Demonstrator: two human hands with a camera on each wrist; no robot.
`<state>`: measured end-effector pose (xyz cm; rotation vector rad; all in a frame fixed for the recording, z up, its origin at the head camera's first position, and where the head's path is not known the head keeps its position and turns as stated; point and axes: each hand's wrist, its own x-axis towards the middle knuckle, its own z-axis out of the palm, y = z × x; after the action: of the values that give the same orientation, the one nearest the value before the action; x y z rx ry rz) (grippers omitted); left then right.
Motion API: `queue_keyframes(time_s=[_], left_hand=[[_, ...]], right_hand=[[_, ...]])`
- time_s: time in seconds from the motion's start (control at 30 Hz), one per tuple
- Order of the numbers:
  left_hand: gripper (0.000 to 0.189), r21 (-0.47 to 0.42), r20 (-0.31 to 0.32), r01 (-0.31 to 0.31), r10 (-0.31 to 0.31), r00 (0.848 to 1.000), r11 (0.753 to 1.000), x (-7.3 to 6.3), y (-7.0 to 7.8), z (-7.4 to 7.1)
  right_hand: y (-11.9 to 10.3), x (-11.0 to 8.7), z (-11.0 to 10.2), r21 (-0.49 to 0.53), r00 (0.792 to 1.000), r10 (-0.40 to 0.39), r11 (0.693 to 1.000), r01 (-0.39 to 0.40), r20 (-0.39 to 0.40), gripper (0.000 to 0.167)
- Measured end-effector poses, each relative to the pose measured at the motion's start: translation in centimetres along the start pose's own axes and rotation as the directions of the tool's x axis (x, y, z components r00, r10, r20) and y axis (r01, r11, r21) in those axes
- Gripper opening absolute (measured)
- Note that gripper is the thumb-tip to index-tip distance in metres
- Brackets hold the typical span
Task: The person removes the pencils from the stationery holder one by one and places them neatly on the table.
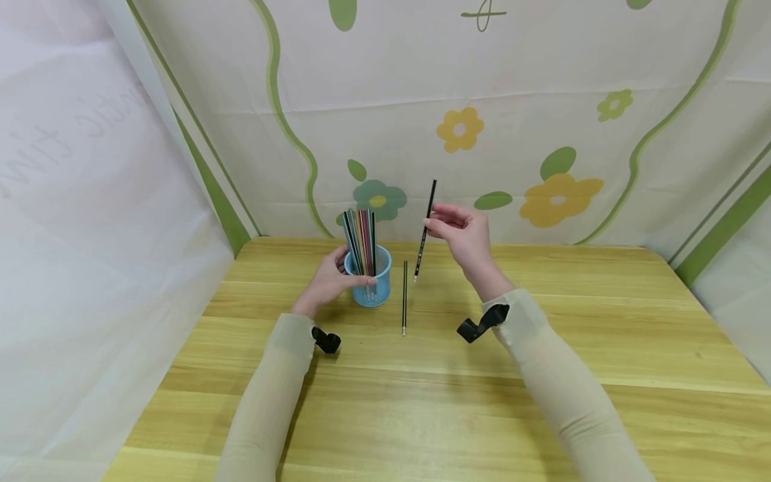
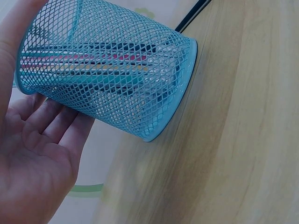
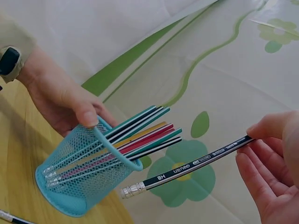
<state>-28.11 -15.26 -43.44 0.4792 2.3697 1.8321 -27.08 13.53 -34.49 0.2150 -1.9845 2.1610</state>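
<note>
A blue mesh pen holder [image 1: 381, 292] stands on the table, with several pencils [image 3: 140, 140] in black, teal, red and yellow leaning inside it, eraser ends down. My left hand [image 1: 328, 281] grips its rim and side from the left, thumb across the near side. To the right of the holder, my right hand [image 1: 464, 237] pinches a black pencil [image 3: 201, 163] between thumb and fingers. That pencil is held nearly upright, its eraser end lowest, apart from the holder. Another dark pencil [image 1: 405, 301] lies on the table between the holder and my right hand.
The wooden table [image 1: 391, 415] runs up to a white fabric backdrop [image 1: 385, 80] printed with flowers and green lines. White fabric also hangs on the left and right sides. A black wrist mount [image 1: 482, 325] sits on my right sleeve, another [image 1: 327, 340] on my left.
</note>
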Motion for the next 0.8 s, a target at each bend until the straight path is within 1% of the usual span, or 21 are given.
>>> queue_keyframes(time_s=[0.27,0.43,0.57,0.67,0.8], left_hand=[[0.087,0.003,0.004,0.005,-0.005,1.0,1.0,0.0,0.2,0.1],[0.087,0.001,0.003,0.003,-0.003,1.0,1.0,0.1,0.3,0.2],[0.088,0.004,0.002,0.006,-0.006,1.0,1.0,0.1,0.3,0.1],[0.088,0.007,0.001,0.01,-0.01,1.0,1.0,0.2,0.3,0.2],[0.089,0.01,0.005,0.013,-0.013,1.0,1.0,0.2,0.2,0.1]], right_hand=[[1.4,-0.6,-0.7,-0.036,0.997,0.071,0.997,-0.071,0.006,0.037],[2.7,-1.0,-1.0,-0.053,0.99,0.138,0.989,-0.137,0.012,0.035],[3.7,-1.3,-1.0,-0.062,0.979,0.203,0.978,-0.201,0.024,0.035],[4.5,-1.5,-1.0,-0.056,0.966,0.256,0.966,-0.253,0.041,0.037],[5.7,-1.9,-1.0,-0.044,0.951,0.305,0.952,-0.303,0.058,0.038]])
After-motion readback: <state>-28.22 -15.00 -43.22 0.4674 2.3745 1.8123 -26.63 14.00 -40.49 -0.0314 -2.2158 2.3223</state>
